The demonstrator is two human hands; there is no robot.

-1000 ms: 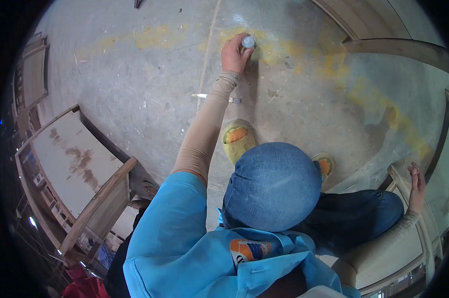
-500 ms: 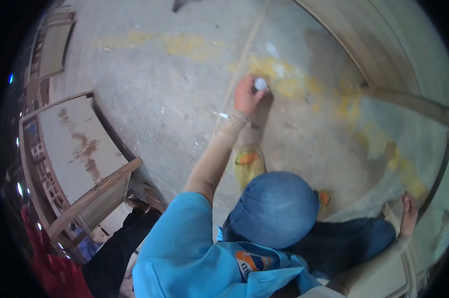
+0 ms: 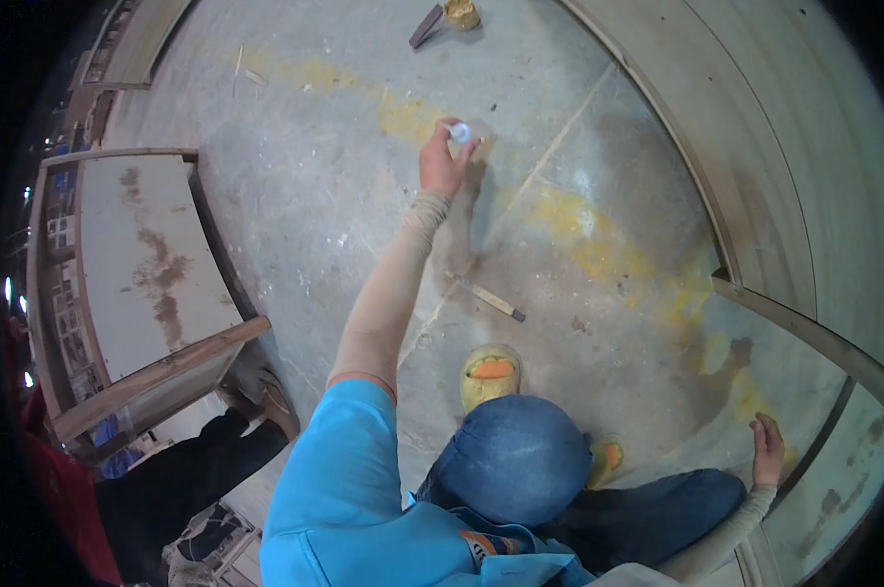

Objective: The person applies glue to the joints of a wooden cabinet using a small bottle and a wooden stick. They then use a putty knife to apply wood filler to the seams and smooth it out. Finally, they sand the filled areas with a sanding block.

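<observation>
My left hand reaches far forward over the concrete floor, its fingers and thumb closed round a small round whitish thing that looks like a little bottle or cap seen from above. Its exact kind is too small to tell. My right hand is out at the right, beside the low wooden panel edge, fingers loosely apart with nothing visible in them. On the floor between my left forearm and the yellow slipper lies a narrow light wooden stick with a dark end.
A dark brown block and a yellowish-brown tub stand at the far edge. Large wooden panels curve along the right. A wood-framed piece with a stained pale panel is at left, near another person's dark-trousered leg.
My left hand has moved farther forward and left with the whitish thing. The stick on the floor, the tub and more of the dark block now show as the view has shifted.
</observation>
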